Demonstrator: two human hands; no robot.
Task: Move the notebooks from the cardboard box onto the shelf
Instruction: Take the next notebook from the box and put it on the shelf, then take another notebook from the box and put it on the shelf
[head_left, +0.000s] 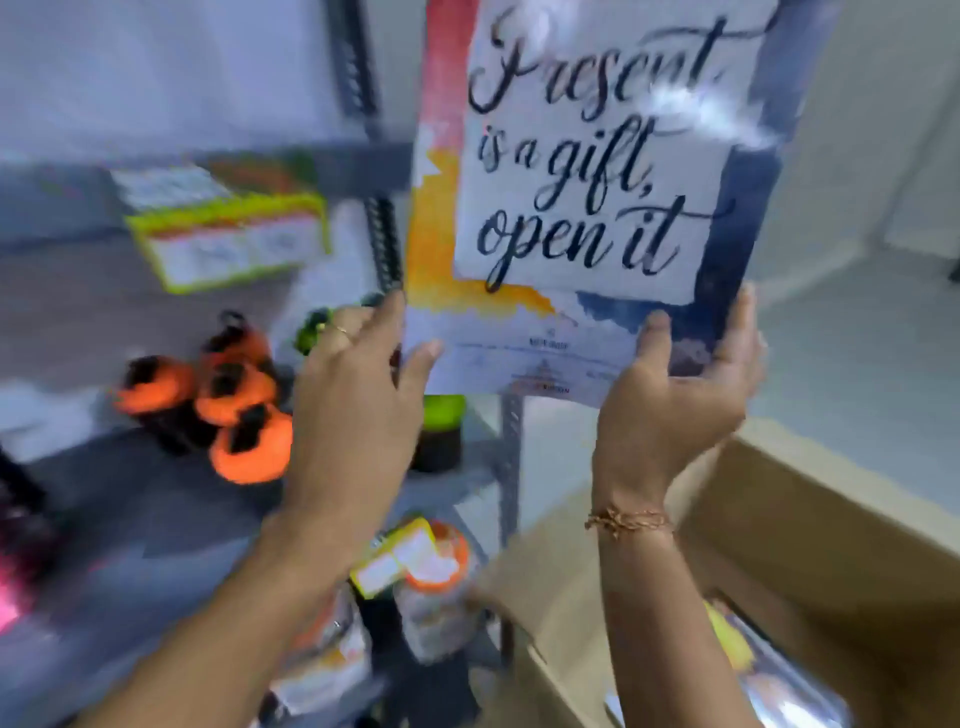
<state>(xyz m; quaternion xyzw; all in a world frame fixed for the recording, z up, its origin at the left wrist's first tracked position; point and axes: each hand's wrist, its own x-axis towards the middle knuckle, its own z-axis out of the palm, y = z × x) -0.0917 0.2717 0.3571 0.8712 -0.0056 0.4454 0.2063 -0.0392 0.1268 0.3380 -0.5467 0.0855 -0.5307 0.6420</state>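
You hold a notebook (587, 208) upright in front of you with both hands, its cover reading "Present is a gift, open it". Your left hand (358, 395) grips the lower left corner, thumb on the cover and fingers behind. Your right hand (675, 395) cups the lower right corner, thumb on the front and fingers wrapped round the edge; a bracelet (628, 521) sits on that wrist. The notebook is up in the air, just right of the shelf (384, 171) post, above the open box (810, 530) at lower right. On the shelf to the left stand orange-capped bottles (228, 400) and a green-edged pack (228, 234), all blurred. More shiny covers show inside the box.
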